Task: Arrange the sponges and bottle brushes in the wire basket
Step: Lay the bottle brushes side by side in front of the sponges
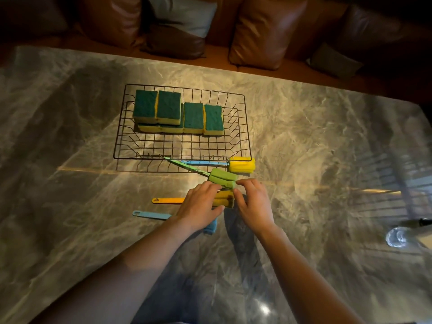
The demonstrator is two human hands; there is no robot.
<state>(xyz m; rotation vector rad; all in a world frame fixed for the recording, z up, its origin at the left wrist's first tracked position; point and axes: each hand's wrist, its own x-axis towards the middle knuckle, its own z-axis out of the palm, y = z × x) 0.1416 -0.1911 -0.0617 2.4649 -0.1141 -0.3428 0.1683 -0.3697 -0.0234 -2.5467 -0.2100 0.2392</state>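
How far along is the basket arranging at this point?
Roughly halfway. Done: the green-topped sponges sit in rows along the far side of the wire basket. In hand: both the left hand and right hand are at the orange brush. Left: all four bottle brushes, including the green brush, yellow-headed brush and blue brush, lie outside the basket.

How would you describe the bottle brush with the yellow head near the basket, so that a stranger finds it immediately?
Start at the wire basket on the marble table. Along its near edge, at the right corner, lies a brush with a light blue handle and a bright yellow sponge head. The brush beside it is all green; only this one pairs blue with yellow.
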